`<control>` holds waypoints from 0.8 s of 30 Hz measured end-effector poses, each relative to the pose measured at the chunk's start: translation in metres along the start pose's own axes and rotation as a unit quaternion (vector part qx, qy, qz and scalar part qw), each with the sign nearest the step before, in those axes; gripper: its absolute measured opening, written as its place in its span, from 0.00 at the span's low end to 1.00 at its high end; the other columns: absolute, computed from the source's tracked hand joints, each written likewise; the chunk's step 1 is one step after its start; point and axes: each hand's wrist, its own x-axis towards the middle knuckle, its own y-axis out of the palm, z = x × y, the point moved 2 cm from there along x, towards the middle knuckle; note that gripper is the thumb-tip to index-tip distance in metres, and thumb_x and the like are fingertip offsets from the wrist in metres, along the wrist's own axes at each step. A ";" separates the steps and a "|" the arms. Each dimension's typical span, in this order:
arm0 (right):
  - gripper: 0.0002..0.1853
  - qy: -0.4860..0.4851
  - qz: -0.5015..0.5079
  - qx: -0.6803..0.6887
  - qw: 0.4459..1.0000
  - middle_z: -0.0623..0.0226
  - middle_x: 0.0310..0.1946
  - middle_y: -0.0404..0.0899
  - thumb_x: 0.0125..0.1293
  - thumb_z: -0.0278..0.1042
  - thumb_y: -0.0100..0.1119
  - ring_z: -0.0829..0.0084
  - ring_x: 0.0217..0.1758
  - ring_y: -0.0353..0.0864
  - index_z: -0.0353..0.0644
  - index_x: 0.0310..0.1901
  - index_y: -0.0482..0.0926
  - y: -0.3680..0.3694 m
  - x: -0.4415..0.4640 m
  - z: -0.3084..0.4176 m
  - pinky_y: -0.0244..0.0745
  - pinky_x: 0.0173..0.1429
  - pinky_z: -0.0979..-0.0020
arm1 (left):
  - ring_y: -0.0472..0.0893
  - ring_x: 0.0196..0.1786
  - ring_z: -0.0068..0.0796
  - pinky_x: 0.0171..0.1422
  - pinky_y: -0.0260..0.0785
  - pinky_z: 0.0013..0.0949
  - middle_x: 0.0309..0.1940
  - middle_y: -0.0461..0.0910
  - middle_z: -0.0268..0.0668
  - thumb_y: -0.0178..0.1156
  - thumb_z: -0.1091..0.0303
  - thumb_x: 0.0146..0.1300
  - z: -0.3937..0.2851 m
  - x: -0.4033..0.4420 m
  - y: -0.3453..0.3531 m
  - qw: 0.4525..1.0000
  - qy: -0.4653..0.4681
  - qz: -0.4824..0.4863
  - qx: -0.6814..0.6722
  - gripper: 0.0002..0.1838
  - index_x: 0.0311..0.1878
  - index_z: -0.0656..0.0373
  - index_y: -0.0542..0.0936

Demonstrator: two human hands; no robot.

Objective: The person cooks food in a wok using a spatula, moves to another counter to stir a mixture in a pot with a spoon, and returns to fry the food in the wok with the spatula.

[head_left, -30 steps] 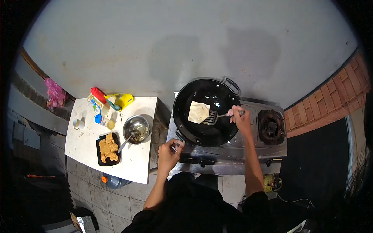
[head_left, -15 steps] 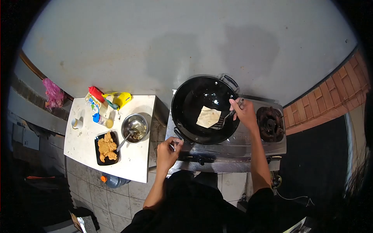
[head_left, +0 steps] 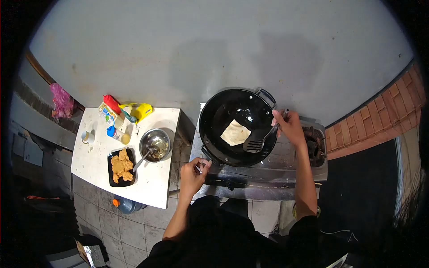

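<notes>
Square flatbread [head_left: 236, 133] lies in wok [head_left: 213, 111], slotted spatula [head_left: 254, 145], clasped by right hand [head_left: 289, 127], no longer beneath; left hand [head_left: 192, 176]: grip unclear.

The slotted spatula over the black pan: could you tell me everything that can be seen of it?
The slotted spatula looks like grey metal, with a broad, flat head cut by long slots and a slim handle. It slants, its head low in the pan and its handle running up and right past the rim. The right hand holds it near the top. The head bears nothing and lies just right of a pale, flat square of food; whether they touch, or the head touches the pan, I cannot tell.
</notes>
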 end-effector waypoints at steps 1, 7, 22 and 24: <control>0.21 -0.001 0.001 -0.001 1.000 0.68 0.18 0.76 0.69 0.43 0.61 0.81 0.12 0.69 0.35 0.24 0.76 -0.002 -0.002 0.003 0.62 0.16 0.77 | 0.65 0.16 0.15 0.22 0.56 0.25 0.14 0.72 0.32 0.68 0.70 0.60 0.000 0.000 0.000 1.000 0.000 -0.001 -0.001 0.07 0.32 0.64 0.83; 0.21 -0.014 -0.051 -0.033 0.998 0.67 0.18 0.77 0.71 0.41 0.58 0.80 0.11 0.68 0.34 0.24 0.76 -0.002 -0.023 -0.002 0.62 0.16 0.77 | 0.66 0.16 0.16 0.22 0.57 0.26 0.14 0.72 0.32 0.67 0.70 0.59 -0.001 -0.002 -0.001 1.000 -0.014 0.006 0.003 0.07 0.32 0.63 0.83; 0.16 -0.042 -0.255 0.166 0.952 0.67 0.21 0.78 0.72 0.30 0.50 0.83 0.14 0.71 0.33 0.25 0.76 0.073 -0.058 -0.068 0.69 0.17 0.78 | 0.66 0.15 0.17 0.22 0.56 0.27 0.15 0.74 0.33 0.67 0.69 0.60 -0.004 -0.001 0.006 1.000 0.008 -0.005 0.013 0.07 0.34 0.63 0.83; 0.16 -0.041 -0.256 0.157 0.953 0.68 0.19 0.76 0.72 0.30 0.50 0.83 0.13 0.70 0.34 0.25 0.76 0.074 -0.060 -0.072 0.67 0.17 0.78 | 0.66 0.14 0.17 0.21 0.56 0.26 0.15 0.74 0.33 0.68 0.69 0.60 -0.005 0.000 0.006 1.000 0.020 -0.009 0.013 0.07 0.34 0.63 0.83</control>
